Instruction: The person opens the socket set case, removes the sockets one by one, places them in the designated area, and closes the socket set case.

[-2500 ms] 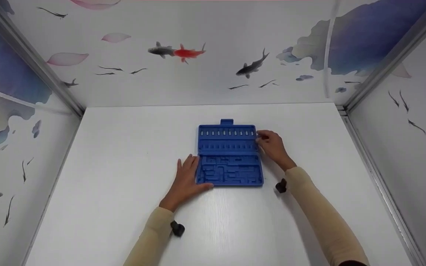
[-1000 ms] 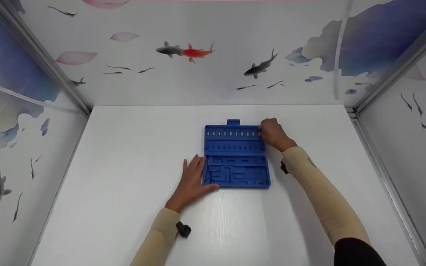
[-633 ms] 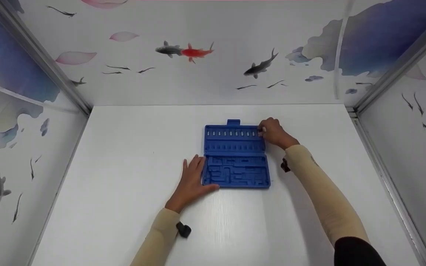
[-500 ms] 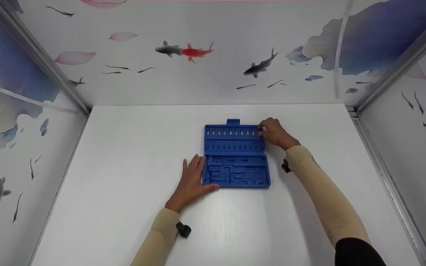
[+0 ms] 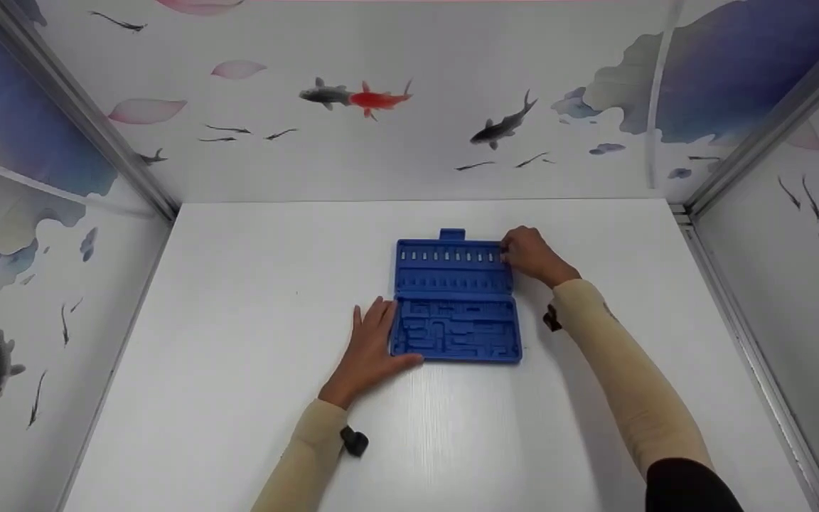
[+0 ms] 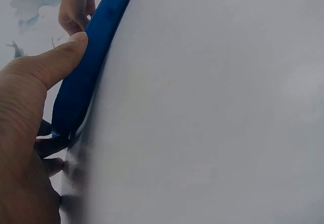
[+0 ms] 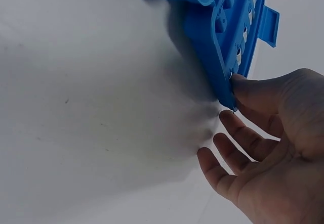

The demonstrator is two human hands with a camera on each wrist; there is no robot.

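Observation:
A blue plastic tool case (image 5: 456, 331) lies unfolded flat on the white table, its moulded recesses facing up. Along the far half runs a row of small pale slots (image 7: 239, 56); whether anything sits in them is unclear. My left hand (image 5: 365, 348) rests at the near left corner, fingers spread along the left side and thumb (image 6: 71, 52) against the near edge. At the far right corner, my right hand (image 5: 532, 254) pinches the rim between thumb and index finger. Its other fingers (image 7: 215, 171) are loosely bent beside the case.
A latch tab (image 5: 452, 234) sticks out from the case's far edge. White panels printed with fish and petals enclose the table (image 5: 253, 299) at the back and both sides. Small black devices (image 5: 355, 441) are strapped to both wrists over beige sleeves.
Since the oldest frame, my right hand has moved from the right edge up to the case's far right corner. My left hand keeps its place, and the view has shifted slightly.

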